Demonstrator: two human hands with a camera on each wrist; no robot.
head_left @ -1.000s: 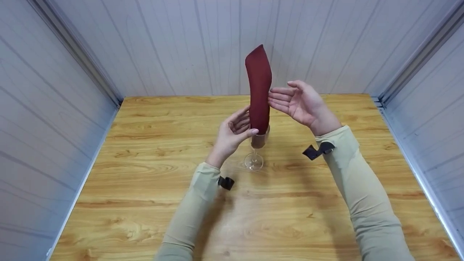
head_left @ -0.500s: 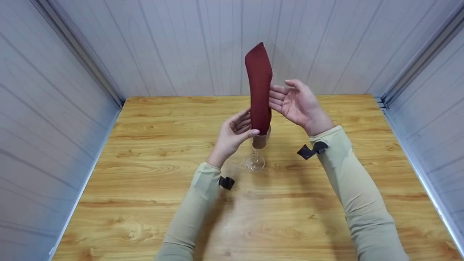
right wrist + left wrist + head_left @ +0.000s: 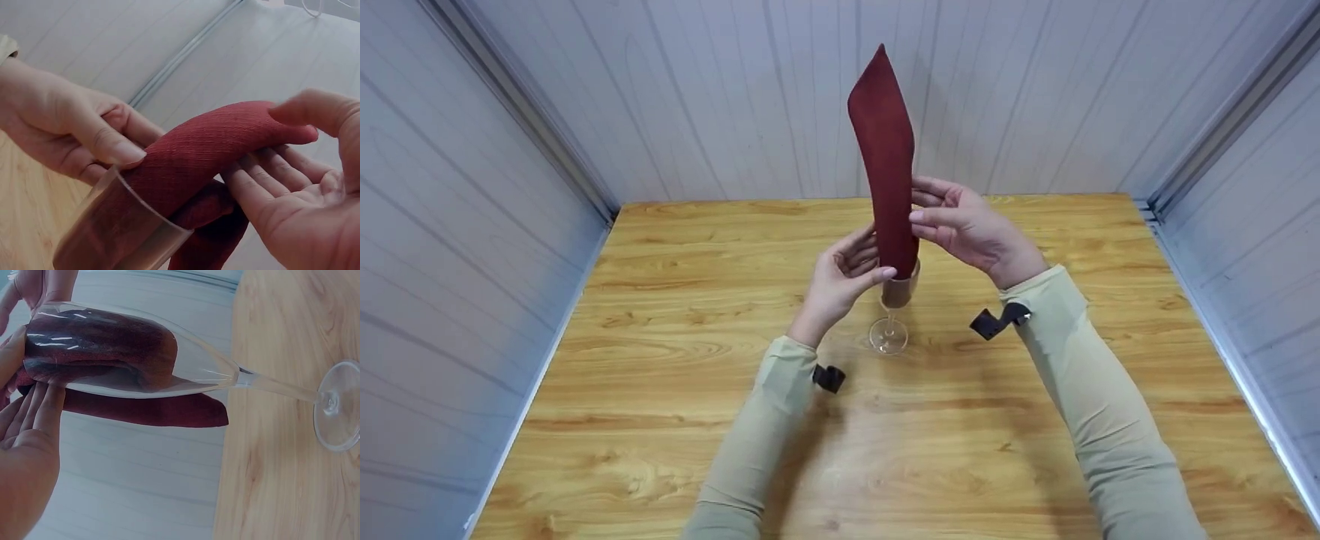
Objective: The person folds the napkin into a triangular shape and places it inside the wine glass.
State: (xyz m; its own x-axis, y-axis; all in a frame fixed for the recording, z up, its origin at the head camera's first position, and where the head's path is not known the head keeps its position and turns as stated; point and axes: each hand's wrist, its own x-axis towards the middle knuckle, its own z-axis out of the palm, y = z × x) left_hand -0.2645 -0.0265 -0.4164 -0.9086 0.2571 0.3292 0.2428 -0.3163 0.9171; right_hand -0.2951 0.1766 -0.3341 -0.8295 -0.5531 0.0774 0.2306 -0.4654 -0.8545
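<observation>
A folded dark red cloth napkin [image 3: 885,165] stands in a champagne flute [image 3: 889,322], its pointed top leaning left in the head view. Part of the napkin [image 3: 169,410] hangs outside the bowl, and its lower end shows through the glass [image 3: 208,374] in the left wrist view. My left hand [image 3: 840,281] holds the napkin and flute together at the rim, thumb in front and fingers behind. Higher up, my right hand [image 3: 971,229] pinches the napkin's right edge between thumb and fingers. Behind the cloth, some fingertips are hidden.
The flute's foot rests on a wood-grain table [image 3: 697,420]. Pale panelled walls [image 3: 720,97] enclose the table at the back and both sides. Dark wrist straps [image 3: 997,321] stick out from both sleeves.
My right hand's thumb has come onto the napkin, where earlier the straight fingers only touched its side. The napkin's tip has moved up and left. My left hand has stayed in place.
</observation>
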